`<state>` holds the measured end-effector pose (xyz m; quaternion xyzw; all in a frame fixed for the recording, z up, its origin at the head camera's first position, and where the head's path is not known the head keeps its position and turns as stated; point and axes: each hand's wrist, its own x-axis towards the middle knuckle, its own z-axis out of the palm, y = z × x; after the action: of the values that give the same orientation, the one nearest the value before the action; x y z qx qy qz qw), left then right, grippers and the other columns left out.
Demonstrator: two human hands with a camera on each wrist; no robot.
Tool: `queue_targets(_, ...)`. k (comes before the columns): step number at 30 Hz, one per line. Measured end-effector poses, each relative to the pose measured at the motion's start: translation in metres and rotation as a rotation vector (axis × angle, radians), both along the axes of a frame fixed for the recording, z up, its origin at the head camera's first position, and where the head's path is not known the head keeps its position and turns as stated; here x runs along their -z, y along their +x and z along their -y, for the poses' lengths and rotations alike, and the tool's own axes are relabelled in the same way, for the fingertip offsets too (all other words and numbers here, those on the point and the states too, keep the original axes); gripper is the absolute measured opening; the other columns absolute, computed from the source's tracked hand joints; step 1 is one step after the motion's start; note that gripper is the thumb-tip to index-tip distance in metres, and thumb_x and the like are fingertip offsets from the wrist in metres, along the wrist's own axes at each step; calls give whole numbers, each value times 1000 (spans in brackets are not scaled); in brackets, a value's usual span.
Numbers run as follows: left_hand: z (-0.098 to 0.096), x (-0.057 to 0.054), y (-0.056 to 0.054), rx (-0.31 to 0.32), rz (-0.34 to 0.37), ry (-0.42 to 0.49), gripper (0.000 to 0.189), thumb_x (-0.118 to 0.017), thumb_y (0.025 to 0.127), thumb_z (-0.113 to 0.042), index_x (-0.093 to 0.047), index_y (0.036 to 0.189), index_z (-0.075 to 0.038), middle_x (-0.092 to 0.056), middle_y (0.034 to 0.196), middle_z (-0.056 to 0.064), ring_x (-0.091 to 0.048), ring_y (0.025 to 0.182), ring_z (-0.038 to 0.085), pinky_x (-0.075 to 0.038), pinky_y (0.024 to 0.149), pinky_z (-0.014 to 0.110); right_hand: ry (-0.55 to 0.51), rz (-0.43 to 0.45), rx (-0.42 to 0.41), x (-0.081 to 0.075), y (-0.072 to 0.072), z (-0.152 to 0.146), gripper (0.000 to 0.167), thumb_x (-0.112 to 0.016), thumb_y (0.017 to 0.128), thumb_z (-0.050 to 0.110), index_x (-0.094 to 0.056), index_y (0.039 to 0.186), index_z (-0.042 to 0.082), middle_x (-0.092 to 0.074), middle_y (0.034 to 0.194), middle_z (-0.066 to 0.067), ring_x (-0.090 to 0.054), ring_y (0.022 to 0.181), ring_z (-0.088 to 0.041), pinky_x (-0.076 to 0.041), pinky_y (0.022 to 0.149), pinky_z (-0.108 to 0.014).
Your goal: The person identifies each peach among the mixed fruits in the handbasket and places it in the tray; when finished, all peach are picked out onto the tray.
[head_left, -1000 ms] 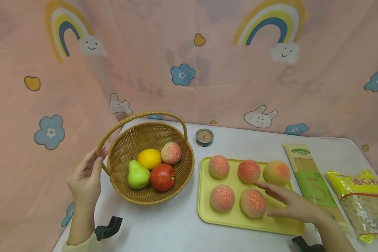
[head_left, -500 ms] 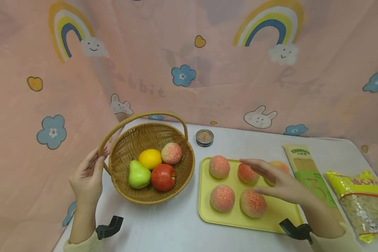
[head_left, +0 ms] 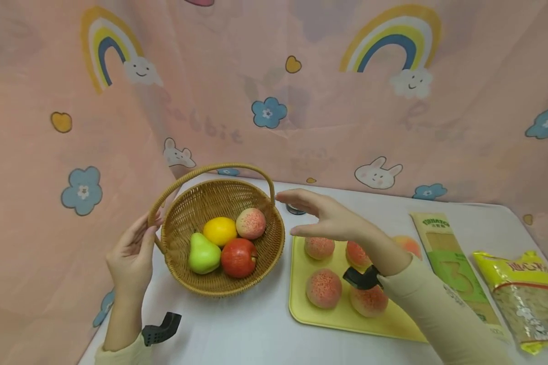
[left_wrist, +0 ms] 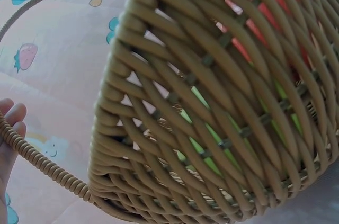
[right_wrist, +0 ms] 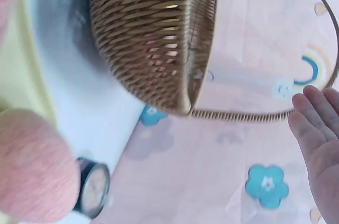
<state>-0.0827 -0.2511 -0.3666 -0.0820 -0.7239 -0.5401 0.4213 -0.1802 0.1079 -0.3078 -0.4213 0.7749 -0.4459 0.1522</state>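
Observation:
A wicker basket (head_left: pixel 224 286) stands at the left of the table, its arched handle (head_left: pixel 210 166) raised. Inside lie a green pear (head_left: pixel 204 253), a yellow lemon (head_left: pixel 219 231), a red apple (head_left: pixel 239 258) and a pinkish peach (head_left: pixel 251 223). My left hand (head_left: pixel 134 253) grips the handle's left side between thumb and fingers; in the left wrist view its fingertips (left_wrist: pixel 15 113) lie behind the handle. My right hand (head_left: pixel 321 215) holds nothing. Its fingers are extended, thumb apart, with fingertips right at the handle's right side; the right wrist view shows straight fingers (right_wrist: pixel 318 113) there.
Right of the basket, a yellow tray (head_left: pixel 310 324) bears several peaches (head_left: pixel 324 288), partly hidden by my right arm. Behind my right hand is a small round tin (head_left: pixel 296 210). Farther right lie a green noodle packet (head_left: pixel 461 274) and a yellow-topped clear bag (head_left: pixel 525 299). A patterned pink cloth hangs behind.
My right hand has moved up and left from over the tray to the basket handle's right side. My left hand keeps its grip on the handle; the basket stays in place.

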Motion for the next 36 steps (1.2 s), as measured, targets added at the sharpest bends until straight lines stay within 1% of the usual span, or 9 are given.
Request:
queue_targets(5, 0, 0, 0, -6, 2, -3, 31, -56, 85, 18, -62, 115, 12, -70, 110, 4, -68, 98, 9, -54, 88, 18, 27, 27, -58, -10, -9, 39, 65, -71, 86, 17, -40, 142, 10, -44, 145, -2, -41, 135, -16, -35, 115, -37)
queue_targets(9, 0, 0, 0, -12, -4, -7, 31, -56, 85, 18, -62, 114, 12, -70, 110, 2, -68, 98, 8, -54, 88, 18, 25, 45, -111, -11, -18, 66, 65, -69, 87, 14, -37, 143, 8, -42, 147, -7, -40, 136, -19, -41, 110, -36)
queue_targets(12, 1, -1, 0, -9, -6, -8, 31, -56, 85, 18, -62, 114, 12, -70, 110, 2, -68, 98, 9, -54, 88, 19, 30, 58, -138, -8, -28, 84, 65, -69, 87, 14, -37, 143, 5, -40, 148, -11, -37, 138, -21, -39, 112, -35)
queue_targets(15, 1, -1, 0, -3, -10, -9, 31, -56, 85, 18, -62, 114, 12, -70, 109, 2, -68, 98, 9, -54, 88, 19, 66, 84, -154, -5, -39, 98, 65, -70, 86, 15, -38, 142, 4, -39, 148, -13, -36, 138, -21, -33, 116, -34)
queue_targets(22, 0, 1, -1, 21, -19, 6, 31, -55, 85, 19, -61, 114, 14, -70, 110, 4, -68, 99, 11, -54, 89, 20, 279, 105, -163, 5, -63, 119, 65, -70, 86, 20, -39, 142, 8, -41, 147, -9, -37, 138, -21, -31, 117, -40)
queue_targets(26, 0, 2, -1, 16, -16, 0, 32, -55, 85, 19, -61, 115, 13, -69, 111, 4, -68, 99, 10, -54, 89, 20, 385, 146, -194, 12, -74, 125, 66, -70, 86, 20, -39, 142, 7, -40, 148, -9, -35, 139, -21, -30, 117, -37)
queue_targets(29, 0, 2, -1, 15, -13, -7, 33, -56, 84, 19, -61, 116, 12, -70, 110, 7, -68, 100, 11, -54, 89, 20, 471, 173, -216, 15, -79, 127, 66, -70, 86, 19, -38, 143, 7, -39, 149, -8, -34, 140, -21, -30, 118, -35)
queue_targets(33, 1, 1, -2, 10, -9, -21, 33, -57, 84, 18, -62, 116, 10, -70, 109, 9, -68, 100, 13, -54, 89, 20, 599, 135, -258, 17, -82, 130, 67, -68, 86, 18, -37, 144, 6, -39, 149, -8, -34, 139, -22, -29, 118, -35)
queue_targets(36, 1, 0, -2, -2, -10, -28, 33, -57, 85, 18, -63, 116, 9, -70, 109, 6, -68, 99, 12, -54, 89, 19, 667, 91, -283, 21, -83, 133, 66, -68, 84, 17, -39, 143, 5, -41, 148, -8, -34, 139, -22, -28, 118, -35)
